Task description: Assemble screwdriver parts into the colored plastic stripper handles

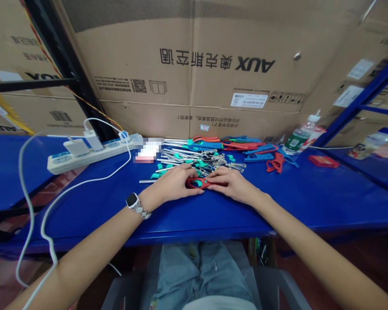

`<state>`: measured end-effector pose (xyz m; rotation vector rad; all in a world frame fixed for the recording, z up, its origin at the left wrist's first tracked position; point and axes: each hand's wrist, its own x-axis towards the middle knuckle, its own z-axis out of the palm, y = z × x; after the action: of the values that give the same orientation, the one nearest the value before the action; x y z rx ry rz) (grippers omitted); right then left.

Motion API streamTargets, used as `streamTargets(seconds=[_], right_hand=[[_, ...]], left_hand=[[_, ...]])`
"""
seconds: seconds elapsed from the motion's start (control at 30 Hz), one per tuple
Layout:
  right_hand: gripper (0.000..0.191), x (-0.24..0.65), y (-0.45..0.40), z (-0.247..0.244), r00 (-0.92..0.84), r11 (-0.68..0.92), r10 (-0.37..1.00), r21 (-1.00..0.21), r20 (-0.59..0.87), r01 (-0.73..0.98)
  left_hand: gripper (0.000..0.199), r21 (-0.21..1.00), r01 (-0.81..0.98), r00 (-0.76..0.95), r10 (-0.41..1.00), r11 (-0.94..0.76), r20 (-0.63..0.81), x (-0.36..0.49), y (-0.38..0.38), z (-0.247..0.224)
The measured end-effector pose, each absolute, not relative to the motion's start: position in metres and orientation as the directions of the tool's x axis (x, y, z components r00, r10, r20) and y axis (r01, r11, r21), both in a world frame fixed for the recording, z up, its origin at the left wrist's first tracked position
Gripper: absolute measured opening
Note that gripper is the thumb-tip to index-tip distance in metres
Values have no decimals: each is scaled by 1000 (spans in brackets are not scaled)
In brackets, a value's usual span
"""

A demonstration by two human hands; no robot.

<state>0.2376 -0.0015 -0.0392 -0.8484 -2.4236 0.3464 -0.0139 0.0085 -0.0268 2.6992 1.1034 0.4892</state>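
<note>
My left hand, with a watch on the wrist, is closed on the left end of a red plastic lighter casing. The casing has a finger opening, and a small green piece shows inside it. My right hand grips the other end, its fingers pinched along the top and side. Just behind both hands lies a heap of metal lighter tubes with green and dark parts. Further right, blue casings and a red casing are piled together.
A white power strip with plugs and loose cables sits at the left of the blue table. A bottle and a red box stand at the right. A large cardboard sheet walls off the back.
</note>
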Motion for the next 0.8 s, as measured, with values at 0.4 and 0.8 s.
streamTargets(seconds=[0.4, 0.8], right_hand=[[29, 240, -11, -35, -679, 771, 634, -361, 370, 524], [25, 237, -10, -30, -600, 680, 729, -448, 328, 581]], left_hand=[[40, 389, 622, 643, 727, -680, 241, -14, 9, -31], [32, 312, 650, 655, 719, -693, 230, -10, -1, -27]])
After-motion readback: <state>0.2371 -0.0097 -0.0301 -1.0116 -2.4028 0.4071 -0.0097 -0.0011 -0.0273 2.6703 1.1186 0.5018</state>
